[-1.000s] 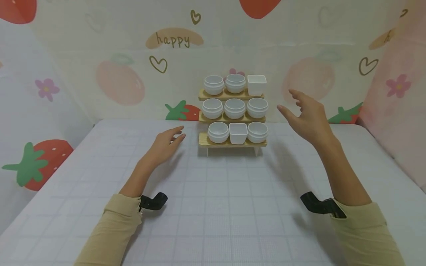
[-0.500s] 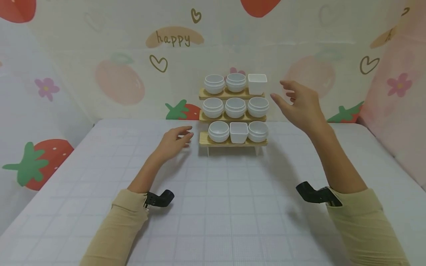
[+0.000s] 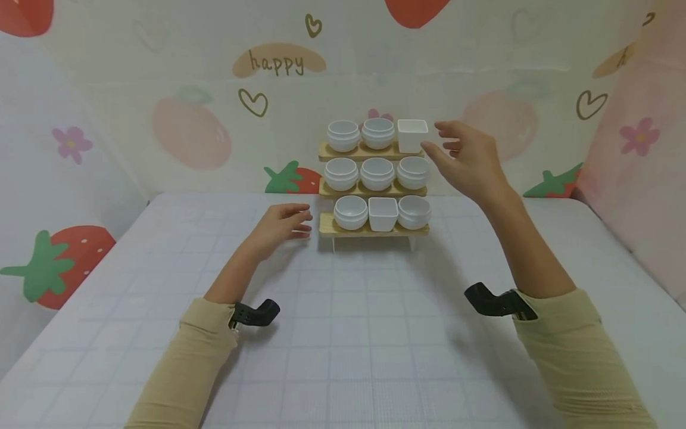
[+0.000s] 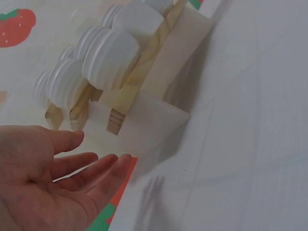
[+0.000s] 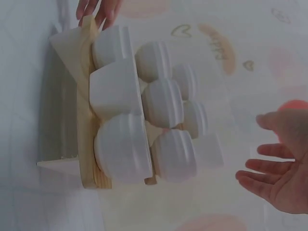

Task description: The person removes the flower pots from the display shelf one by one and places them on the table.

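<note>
We found the rack [image 3: 328, 226] standing on the back of the desk [image 3: 343, 333], close to the wall cloth [image 3: 187, 30]. Its tiers stepped upward, we judged, so that each row showed above the one in front. Seven round bowls [image 3: 351, 213] and two square cups sat three to a tier, rims up: the lower cup [image 3: 383, 215] mid-row at the bottom, the upper cup [image 3: 412, 136] at the top's right end.

We had the right hand [image 3: 471, 161] beside the upper cup, fingers apart and clamped on nothing; the left hand [image 3: 273, 229] hung near the rack's lower left end, fingers loosely apart, also holding nothing. Facing inward from opposite sides, both seemed placed to reach the ends without crossing the rows.

We read "happy" [image 3: 276, 62] on the wall cloth, and part of another word at right; we could see no brand on the pottery.
</note>
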Demonstrator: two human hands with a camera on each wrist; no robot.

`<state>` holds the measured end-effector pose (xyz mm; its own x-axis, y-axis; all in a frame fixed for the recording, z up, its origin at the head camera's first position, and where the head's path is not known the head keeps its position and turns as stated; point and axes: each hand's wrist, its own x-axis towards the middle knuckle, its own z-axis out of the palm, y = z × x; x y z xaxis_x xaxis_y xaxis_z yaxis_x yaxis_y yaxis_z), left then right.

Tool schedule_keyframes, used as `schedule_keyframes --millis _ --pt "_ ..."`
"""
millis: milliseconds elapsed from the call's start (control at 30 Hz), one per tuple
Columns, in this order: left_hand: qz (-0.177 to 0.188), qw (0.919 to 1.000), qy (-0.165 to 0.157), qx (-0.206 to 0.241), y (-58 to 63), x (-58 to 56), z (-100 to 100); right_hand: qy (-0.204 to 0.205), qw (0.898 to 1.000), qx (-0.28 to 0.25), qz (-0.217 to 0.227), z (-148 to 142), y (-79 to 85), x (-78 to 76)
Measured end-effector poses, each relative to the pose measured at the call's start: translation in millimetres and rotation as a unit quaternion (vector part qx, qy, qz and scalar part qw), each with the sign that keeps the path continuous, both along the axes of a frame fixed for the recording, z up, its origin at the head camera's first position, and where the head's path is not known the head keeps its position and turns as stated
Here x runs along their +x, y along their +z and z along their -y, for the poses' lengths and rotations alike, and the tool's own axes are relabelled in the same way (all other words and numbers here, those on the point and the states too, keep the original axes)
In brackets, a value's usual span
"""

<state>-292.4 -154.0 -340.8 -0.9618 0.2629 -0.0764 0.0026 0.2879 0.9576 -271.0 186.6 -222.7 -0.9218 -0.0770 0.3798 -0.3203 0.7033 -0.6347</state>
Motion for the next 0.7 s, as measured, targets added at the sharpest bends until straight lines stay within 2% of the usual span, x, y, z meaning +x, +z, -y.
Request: schedule_keyframes --millis 200,433,700 --pt "0.036 0.9992 0.015 0.013 2.7 -2.6 -4.7 0.007 1.0 -0.011 -0.002 7.8 5.2 -4.9" --pt "0.054 0.9979 0.025 0.026 1.2 -4.3 -9.4 0.011 1.0 -0.023 0.008 17.5 11.2 -10.0" --pt "0.083 0.9934 0.031 0.072 -2.2 -4.6 -8.0 0.015 1.0 -0.026 0.009 29.6 15.1 -18.3"
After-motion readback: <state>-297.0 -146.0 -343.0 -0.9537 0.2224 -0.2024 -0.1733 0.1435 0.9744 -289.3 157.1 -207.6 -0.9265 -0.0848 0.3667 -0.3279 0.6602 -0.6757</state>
